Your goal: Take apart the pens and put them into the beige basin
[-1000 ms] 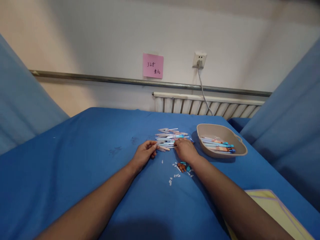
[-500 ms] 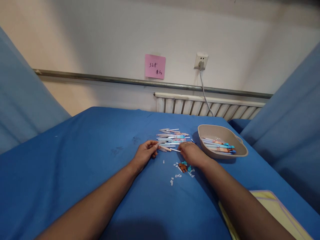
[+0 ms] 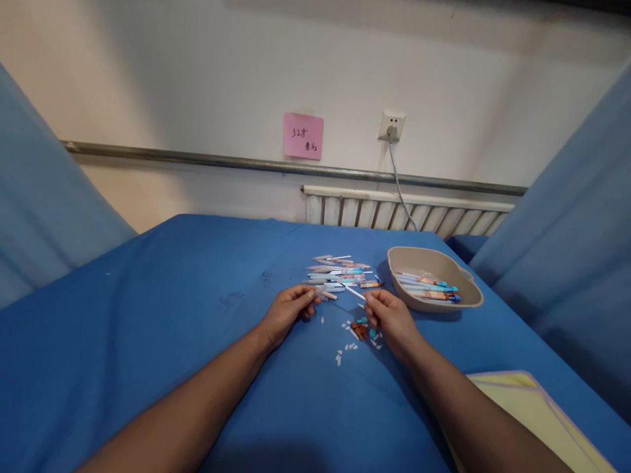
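My right hand (image 3: 393,320) pinches one end of a thin white pen refill (image 3: 353,292), whose dark tip points up and left. Closed at the near left side of the pens, my left hand (image 3: 292,310) grips a pale pen barrel (image 3: 321,289) between thumb and fingers. Just beyond both hands lies a loose row of pen parts (image 3: 340,270), mostly white with blue, pink and orange prints. Nearer me, small white pen tips (image 3: 339,359) are scattered around brown figure-shaped pieces (image 3: 359,330) and a few teal pieces (image 3: 373,334).
A beige basket (image 3: 474,301) holding several printed pens stands right of the row. Blue cloth (image 3: 187,315) covers the table. At the lower right lies a yellow cloth or folder (image 3: 522,407). Behind are a metal rail (image 3: 221,159), a radiator (image 3: 365,209) and a plugged-in socket (image 3: 392,126).
The right hand has drawn the refill back and to the right, away from the left hand. An orange-printed pen part beside the row has come into view. The left hand has barely moved.
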The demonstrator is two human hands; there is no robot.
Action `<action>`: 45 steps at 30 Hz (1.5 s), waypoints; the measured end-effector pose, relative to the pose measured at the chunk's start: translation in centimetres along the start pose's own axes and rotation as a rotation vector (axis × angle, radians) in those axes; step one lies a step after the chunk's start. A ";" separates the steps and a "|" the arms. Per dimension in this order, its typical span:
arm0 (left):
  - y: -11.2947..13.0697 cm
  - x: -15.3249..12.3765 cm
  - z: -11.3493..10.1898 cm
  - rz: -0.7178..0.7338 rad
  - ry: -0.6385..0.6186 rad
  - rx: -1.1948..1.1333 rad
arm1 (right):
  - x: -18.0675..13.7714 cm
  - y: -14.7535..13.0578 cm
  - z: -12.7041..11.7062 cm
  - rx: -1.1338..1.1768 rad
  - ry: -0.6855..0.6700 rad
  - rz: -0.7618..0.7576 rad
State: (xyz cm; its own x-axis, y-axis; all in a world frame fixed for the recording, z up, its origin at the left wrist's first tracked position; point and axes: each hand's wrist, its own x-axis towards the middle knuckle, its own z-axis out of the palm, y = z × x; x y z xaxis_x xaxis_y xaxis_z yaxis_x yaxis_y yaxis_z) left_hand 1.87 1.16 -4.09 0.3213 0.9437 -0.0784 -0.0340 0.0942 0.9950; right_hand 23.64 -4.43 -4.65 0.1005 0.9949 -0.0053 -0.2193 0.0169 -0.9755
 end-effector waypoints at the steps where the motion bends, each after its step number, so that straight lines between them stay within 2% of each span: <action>1: 0.0 -0.1 0.1 -0.011 -0.032 0.001 | 0.1 0.0 -0.1 0.049 -0.002 0.002; 5: 0.2 -0.2 0.2 -0.030 -0.126 0.025 | 0.9 0.0 -0.8 0.189 -0.024 0.016; 13: 0.4 -0.1 0.2 -0.064 -0.127 0.044 | 1.2 -0.2 -1.1 0.341 -0.024 0.068; 20: 0.5 -0.4 0.3 -0.046 -0.144 0.081 | 1.1 -0.2 -0.8 0.320 0.037 0.035; 32: 1.0 -0.8 0.6 0.029 -0.180 0.160 | 1.2 0.1 -0.8 0.282 0.066 0.025; 39: 1.1 -1.0 1.2 0.058 -0.147 0.174 | 1.1 0.6 -0.7 0.239 0.016 0.025; 45: 1.1 -1.3 1.7 0.152 -0.105 0.200 | 0.6 0.8 -0.5 0.217 -0.050 0.063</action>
State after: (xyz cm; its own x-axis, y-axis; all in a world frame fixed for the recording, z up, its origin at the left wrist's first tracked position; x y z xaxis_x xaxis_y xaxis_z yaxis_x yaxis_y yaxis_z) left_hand 3.05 -0.50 -2.75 0.4232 0.9034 0.0694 0.0952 -0.1205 0.9881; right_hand 23.97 -3.84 -5.56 0.0328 0.9983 -0.0489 -0.4277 -0.0302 -0.9034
